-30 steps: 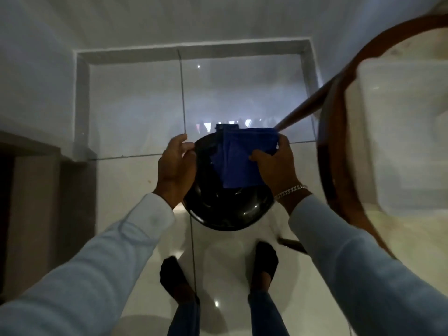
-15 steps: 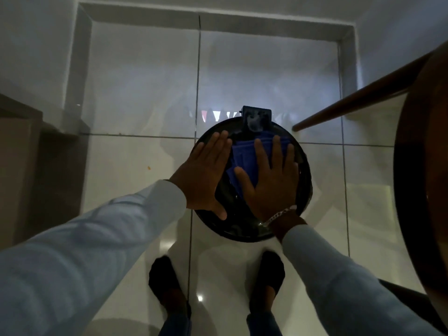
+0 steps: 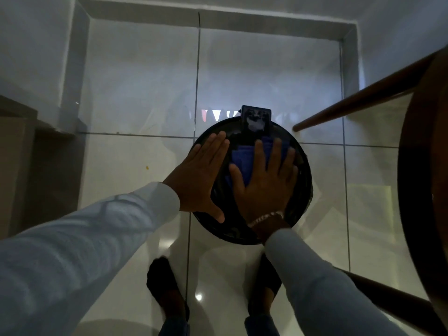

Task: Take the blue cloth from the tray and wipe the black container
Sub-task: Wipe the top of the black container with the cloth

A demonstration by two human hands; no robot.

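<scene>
2 long sleeves, pale blue-grey, loose and lightly creased, cuffs ending at the wrists: left sleeve point(image 3: 80, 241), right sleeve point(image 3: 322, 282). Left hand point(image 3: 201, 180) bare, no jewellery seen. Right hand point(image 3: 264, 187) with a light chain bracelet point(image 3: 265, 218) at the wrist. Blue trouser legs point(image 3: 260, 326) low in view. Dark footwear point(image 3: 164, 287), detail unclear.

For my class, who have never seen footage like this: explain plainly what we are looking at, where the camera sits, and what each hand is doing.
There is no machine here, just a person. The camera is worn on the head and looks down past both arms, so the feet show on the tiled floor. The round black container is in front of the person. The left hand lies flat and open on its left side. The right hand presses a blue cloth flat against it, fingers spread. A wooden table edges in at right.
</scene>
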